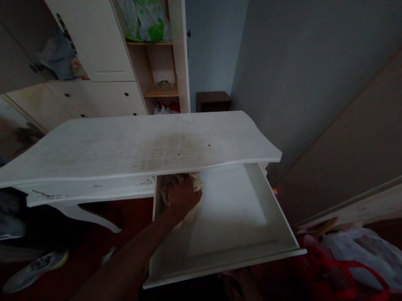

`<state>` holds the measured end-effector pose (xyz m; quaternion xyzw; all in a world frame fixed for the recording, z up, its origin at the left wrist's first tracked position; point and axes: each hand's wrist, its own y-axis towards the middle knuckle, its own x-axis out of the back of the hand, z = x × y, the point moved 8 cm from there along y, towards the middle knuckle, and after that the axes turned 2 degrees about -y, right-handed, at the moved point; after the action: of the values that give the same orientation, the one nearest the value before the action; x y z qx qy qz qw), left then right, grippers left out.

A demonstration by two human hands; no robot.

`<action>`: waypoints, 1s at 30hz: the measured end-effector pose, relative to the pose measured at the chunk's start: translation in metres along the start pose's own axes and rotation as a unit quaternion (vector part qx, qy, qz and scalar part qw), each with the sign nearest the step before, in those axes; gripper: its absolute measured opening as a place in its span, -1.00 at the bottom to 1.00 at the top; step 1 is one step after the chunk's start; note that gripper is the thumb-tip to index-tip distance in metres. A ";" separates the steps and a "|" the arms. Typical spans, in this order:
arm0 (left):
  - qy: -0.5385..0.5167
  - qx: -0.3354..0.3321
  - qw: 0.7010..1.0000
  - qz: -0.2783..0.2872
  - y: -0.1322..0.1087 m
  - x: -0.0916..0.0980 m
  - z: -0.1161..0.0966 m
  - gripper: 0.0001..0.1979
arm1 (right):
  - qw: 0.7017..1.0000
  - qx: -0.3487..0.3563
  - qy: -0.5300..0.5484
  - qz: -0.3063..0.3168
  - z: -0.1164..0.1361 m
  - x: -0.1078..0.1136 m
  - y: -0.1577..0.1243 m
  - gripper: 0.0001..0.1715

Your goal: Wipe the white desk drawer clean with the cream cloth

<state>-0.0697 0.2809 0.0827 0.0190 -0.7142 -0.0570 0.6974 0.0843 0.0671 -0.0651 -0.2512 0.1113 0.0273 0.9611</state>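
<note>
Preferably press cloth [198, 182] evenly along drawer [233, 207] side with left hand [184, 194], fingers closed over it; steady front with right hand [234, 285], fingers there too dark to tell

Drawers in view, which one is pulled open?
The right-hand drawer of the white table: it juts toward the camera, the left hand inside on a pale cloth. The knobbed drawers of the cabinet behind sit closed.
</note>
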 end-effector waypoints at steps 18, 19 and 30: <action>-0.097 -0.226 0.969 0.007 0.039 -0.011 -0.165 -0.38 | 0.997 -0.016 -0.073 0.019 -0.021 0.002 0.018 -0.43; -0.101 -0.236 0.966 0.010 0.040 -0.012 -0.170 -0.38 | 0.997 -0.015 -0.071 0.015 -0.022 0.002 0.017 -0.41; -0.101 -0.404 0.908 0.050 0.023 -0.004 -0.202 -0.52 | 0.999 0.011 -0.041 0.003 -0.011 0.004 0.001 -0.31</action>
<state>0.1337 0.2926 0.0852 -0.3063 -0.6964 -0.3073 0.5717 0.0856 0.0624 -0.0754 -0.2387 0.0731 0.0396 0.9675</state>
